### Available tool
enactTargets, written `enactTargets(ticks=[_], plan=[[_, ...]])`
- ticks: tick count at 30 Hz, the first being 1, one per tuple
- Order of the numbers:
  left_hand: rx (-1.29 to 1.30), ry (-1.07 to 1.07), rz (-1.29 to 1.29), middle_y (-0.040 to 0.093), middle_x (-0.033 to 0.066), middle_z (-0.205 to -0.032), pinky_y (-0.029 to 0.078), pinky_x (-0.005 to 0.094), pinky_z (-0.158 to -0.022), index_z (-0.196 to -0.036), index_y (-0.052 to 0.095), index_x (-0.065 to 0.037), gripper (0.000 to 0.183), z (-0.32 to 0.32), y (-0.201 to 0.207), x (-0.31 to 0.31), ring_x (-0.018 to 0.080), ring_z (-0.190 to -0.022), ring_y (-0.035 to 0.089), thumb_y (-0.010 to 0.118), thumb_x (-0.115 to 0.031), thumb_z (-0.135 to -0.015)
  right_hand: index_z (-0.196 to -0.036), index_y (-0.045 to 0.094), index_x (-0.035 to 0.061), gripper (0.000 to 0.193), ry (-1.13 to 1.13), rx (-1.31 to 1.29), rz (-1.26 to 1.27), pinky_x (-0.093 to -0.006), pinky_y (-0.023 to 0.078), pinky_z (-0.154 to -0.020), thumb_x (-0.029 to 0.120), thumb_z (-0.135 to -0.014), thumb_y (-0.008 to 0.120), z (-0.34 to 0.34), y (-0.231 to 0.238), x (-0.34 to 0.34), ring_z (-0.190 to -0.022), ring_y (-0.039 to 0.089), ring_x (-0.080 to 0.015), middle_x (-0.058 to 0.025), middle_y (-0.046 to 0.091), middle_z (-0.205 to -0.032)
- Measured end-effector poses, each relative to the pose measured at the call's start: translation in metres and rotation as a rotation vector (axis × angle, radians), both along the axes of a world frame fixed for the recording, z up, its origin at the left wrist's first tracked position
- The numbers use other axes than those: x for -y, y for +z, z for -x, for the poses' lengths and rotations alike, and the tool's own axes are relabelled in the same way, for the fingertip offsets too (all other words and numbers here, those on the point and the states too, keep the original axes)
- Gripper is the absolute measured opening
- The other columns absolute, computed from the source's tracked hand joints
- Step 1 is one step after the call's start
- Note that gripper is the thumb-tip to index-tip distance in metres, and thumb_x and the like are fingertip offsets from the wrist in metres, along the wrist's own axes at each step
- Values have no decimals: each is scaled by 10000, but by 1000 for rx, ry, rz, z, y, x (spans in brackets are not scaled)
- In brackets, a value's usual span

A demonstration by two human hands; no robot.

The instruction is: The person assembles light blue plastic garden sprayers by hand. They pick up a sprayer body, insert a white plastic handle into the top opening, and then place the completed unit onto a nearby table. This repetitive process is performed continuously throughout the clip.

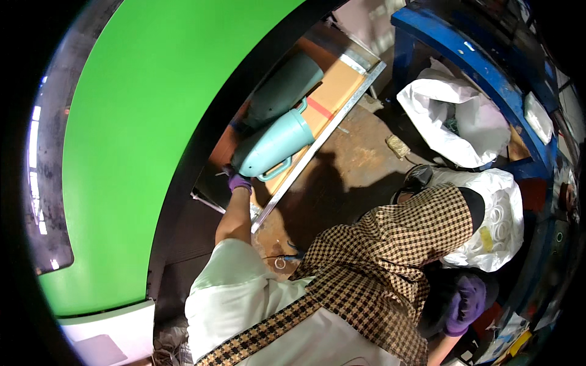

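A teal plastic vessel (278, 146), tapered and with loop handles on its sides, lies slantwise on a cardboard-lined chute (336, 85) with a metal edge. My left hand (238, 180), in a purple glove, reaches to its lower end; the fingers are curled against it, partly lost in shadow. Behind it rests a second, darker vessel-like piece (287, 88), in shade. My right hand (467, 305), also purple-gloved, is low at the right with its fingers curled. What it holds, if anything, is hidden.
A large green machine panel (140, 134) fills the left. At the right stand a white sack (455, 116) and another white bag (510, 201) with pale rings in it, beside a blue metal frame (452, 46). A small block (398, 147) lies on the stained floor.
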State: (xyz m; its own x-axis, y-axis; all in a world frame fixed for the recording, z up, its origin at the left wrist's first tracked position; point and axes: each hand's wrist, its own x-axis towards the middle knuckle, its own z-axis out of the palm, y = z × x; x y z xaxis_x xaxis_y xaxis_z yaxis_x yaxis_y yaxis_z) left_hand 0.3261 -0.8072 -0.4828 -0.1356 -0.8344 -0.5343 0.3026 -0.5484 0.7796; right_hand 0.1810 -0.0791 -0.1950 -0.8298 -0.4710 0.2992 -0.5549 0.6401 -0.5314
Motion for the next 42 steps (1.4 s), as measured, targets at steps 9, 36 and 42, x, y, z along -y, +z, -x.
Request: enactTargets(ticks=[9,36,42], plan=[[336,-664,1548,674,109,-1146,491,379,-955,-1101,649,-60,520,138,203,-130,279,-1060,634,892,-182,-658,-1018,692,50,260,151,39,-8,-451,502,-810,71,-759,676,18,-5,40,-889,640,-354,-142,665,-1008],[-754,-1455,2200,646,121,-1114,552,466,-923,-1143,646,-119,539,227,317,-477,336,-1021,663,805,-137,-629,-992,652,84,280,-271,65,-149,-388,534,-567,287,-809,712,8,-54,95,-638,651,-287,-99,638,-898],[-514,-1440,2250,637,120,-1226,528,392,-958,-1267,607,-108,581,320,305,-461,319,-1105,642,817,-263,-748,-1072,695,128,252,-93,-80,244,-433,546,-751,271,-865,720,48,2,47,-904,654,-338,-161,644,-1024]])
